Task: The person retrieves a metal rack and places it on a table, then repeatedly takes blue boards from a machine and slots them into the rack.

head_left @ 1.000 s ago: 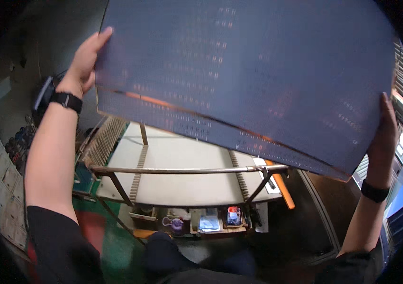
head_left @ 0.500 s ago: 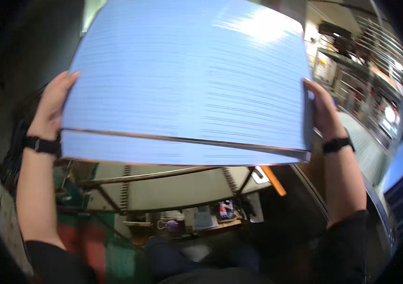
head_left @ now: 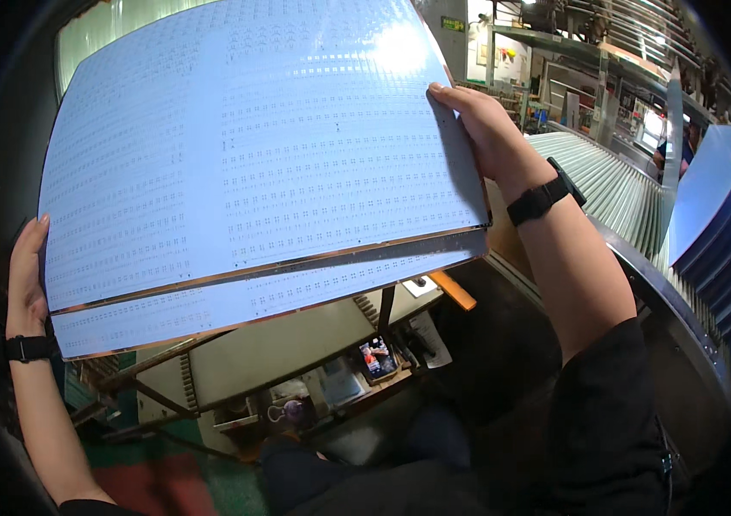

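A stack of two large, pale blue-white panels fills the upper left of the head view. Rows of tiny dark marks cover the upper panel (head_left: 202,172), and its edges look copper-coloured, like a circuit board panel. Below its near edge a strip of the lower panel (head_left: 296,292) sticks out. My left hand (head_left: 28,271) is closed on the left edge, its thumb at the rim. On the right edge my right hand (head_left: 494,138) grips with its thumb on top; its other fingers are hidden behind. The stack tilts, its right side higher.
Below the panels is a metal-framed stand (head_left: 271,353) with coil springs. Papers, a purple item (head_left: 292,413) and a small dark tray (head_left: 378,357) lie on a lower shelf. An orange bar (head_left: 453,291) juts out nearby. Rightward stand a ribbed pale bed (head_left: 602,185) and upright blue panels (head_left: 713,198).
The panels have swung left and tilted, the left side dropping and the right side rising. Both hands have moved left with them, still gripping the edges. The view has turned, showing more on the right.
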A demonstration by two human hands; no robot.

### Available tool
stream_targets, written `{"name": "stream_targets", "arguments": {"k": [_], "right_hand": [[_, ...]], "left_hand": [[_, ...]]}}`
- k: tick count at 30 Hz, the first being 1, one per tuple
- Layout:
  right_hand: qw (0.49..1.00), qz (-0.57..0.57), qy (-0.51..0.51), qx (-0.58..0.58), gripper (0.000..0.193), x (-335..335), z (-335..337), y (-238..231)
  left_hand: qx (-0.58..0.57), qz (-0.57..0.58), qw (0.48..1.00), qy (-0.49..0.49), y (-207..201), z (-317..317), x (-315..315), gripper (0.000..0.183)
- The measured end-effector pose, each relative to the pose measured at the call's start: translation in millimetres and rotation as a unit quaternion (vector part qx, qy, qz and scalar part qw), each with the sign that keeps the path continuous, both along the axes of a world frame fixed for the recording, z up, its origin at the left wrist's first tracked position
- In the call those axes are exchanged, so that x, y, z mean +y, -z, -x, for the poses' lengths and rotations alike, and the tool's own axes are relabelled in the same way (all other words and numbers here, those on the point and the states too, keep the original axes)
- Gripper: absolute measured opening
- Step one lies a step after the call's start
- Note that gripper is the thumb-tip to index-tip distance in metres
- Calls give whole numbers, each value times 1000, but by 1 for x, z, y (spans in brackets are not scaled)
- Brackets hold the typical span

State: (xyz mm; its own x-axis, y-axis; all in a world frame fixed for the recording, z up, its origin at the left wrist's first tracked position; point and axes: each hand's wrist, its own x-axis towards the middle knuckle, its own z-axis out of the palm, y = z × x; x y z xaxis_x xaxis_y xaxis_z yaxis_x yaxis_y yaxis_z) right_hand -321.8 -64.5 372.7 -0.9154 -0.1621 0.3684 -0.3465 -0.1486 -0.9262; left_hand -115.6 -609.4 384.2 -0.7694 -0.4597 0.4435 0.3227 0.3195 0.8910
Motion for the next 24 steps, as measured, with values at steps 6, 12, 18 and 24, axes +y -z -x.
{"name": "stream_targets", "arguments": {"k": [6, 12, 18, 24], "right_hand": [[999, -1, -5, 43, 40, -12, -9, -13], [990, 17, 33, 140, 60, -35, -28, -38], [967, -48, -16, 250, 58, 15, 0, -60], [955, 59, -31, 289, 32, 55, 12, -81]], "left_hand": [[10, -16, 1000, 0, -4, -10, -6, 33], [77, -48, 996, -8, -9, -25, -1, 34], [195, -48, 979, 44, -27, -36, 35, 32], [290, 22, 957, 20, -45, -48, 34, 25]]}}
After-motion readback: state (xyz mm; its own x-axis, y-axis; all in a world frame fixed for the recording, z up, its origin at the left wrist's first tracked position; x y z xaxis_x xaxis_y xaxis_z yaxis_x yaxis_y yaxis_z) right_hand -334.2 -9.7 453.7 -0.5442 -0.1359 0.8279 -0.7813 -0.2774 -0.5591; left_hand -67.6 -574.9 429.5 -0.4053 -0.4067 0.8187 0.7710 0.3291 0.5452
